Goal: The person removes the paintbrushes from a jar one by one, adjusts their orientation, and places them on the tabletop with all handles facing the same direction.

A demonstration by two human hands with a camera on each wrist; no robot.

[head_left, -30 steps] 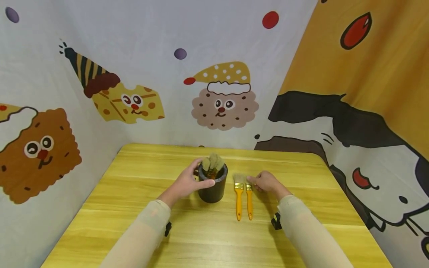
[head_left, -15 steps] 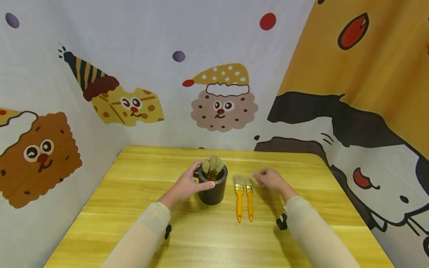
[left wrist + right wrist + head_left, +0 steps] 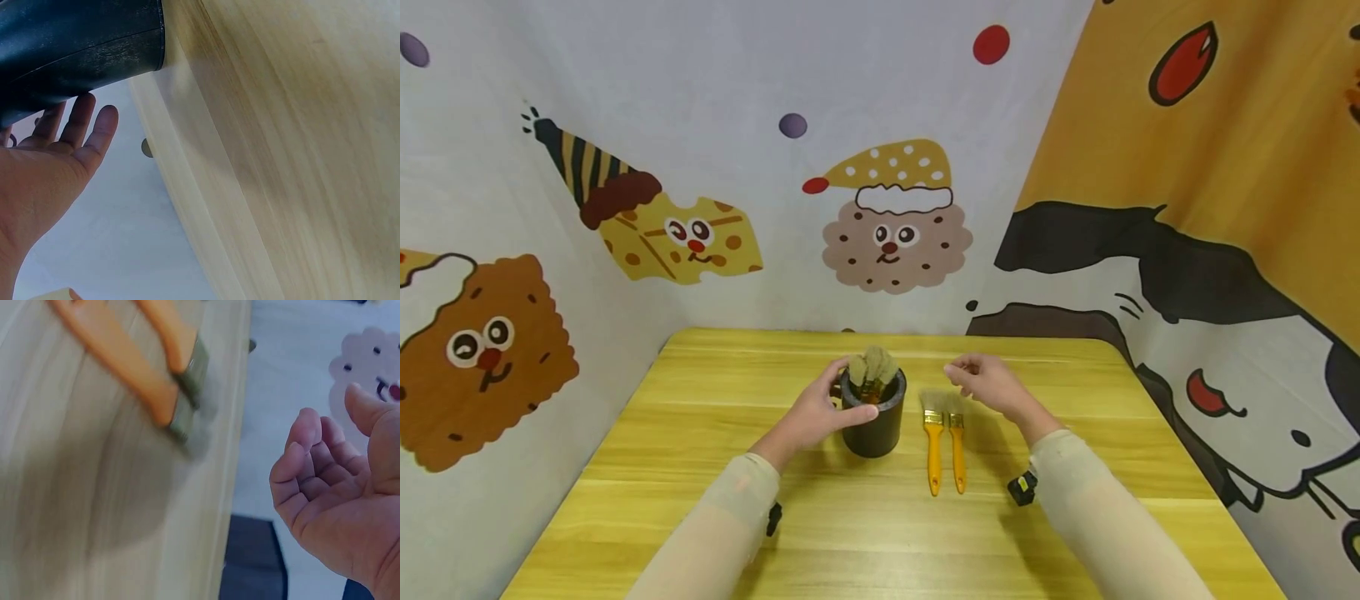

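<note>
A black mug (image 3: 874, 433) stands upright on the table, with paintbrushes (image 3: 872, 367) in it, bristles up. My left hand (image 3: 812, 412) holds it from the left side, thumb at the front of the rim and fingers behind. In the left wrist view, fingertips (image 3: 106, 119) lie along the underside of the dark mug wall (image 3: 94, 50). Two flat paintbrushes with yellow handles lie side by side to its right, a wider one (image 3: 934, 442) and a narrower one (image 3: 958, 442). My right hand (image 3: 992, 387) hovers just beyond their bristles, fingers loosely curled around nothing.
The wooden table (image 3: 700, 467) has its back edge close behind the mug. A printed cloth (image 3: 737, 83) with cartoon figures hangs around the back and sides.
The right hand drew away from the narrower brush's bristles to the right, then lifted and came back slightly left. The left hand, mug and brushes stay in place.
</note>
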